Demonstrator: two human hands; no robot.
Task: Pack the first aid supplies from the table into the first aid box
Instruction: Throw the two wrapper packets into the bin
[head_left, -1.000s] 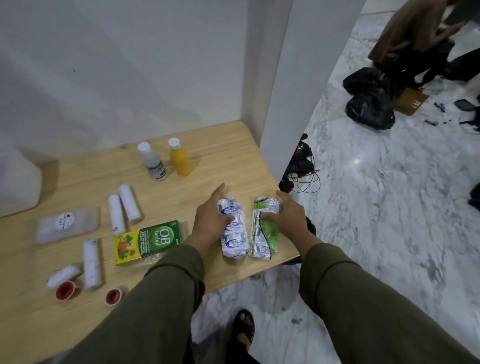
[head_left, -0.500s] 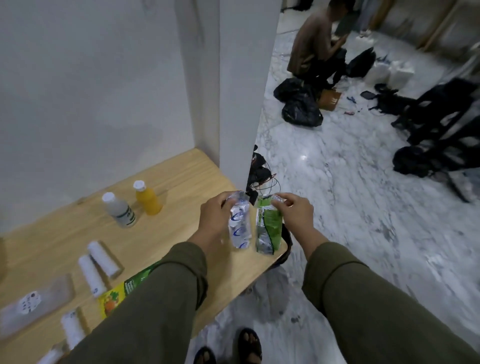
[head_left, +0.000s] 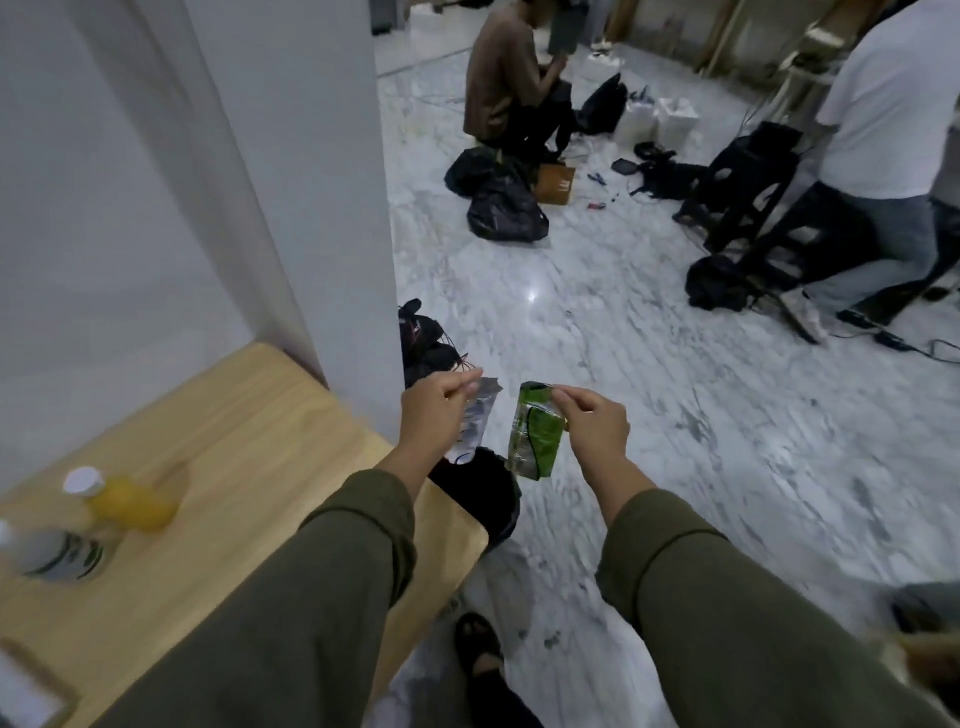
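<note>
Both packs had left the desk (head_left: 249, 467) since a second earlier: you had lifted them past its right corner and held them in the air over the marble floor (head_left: 649, 415). Your left hand (head_left: 434, 415) pinched the silver-and-blue blister pack (head_left: 475, 426) by its top edge, so that it hung down beside your wrist. Your right hand (head_left: 592, 423), just to the right of it, pinched the green pack (head_left: 535, 439) by its upper corner between thumb and fingertips, and that one hung down too. The two packs hung near each other but apart. Back to the left of your left sleeve (head_left: 311, 597), the yellow bottle (head_left: 127, 499) and the clear bottle (head_left: 52, 553) stood blurred on the desk. A dark bag (head_left: 483, 493) sat on the floor below your hands.
</note>
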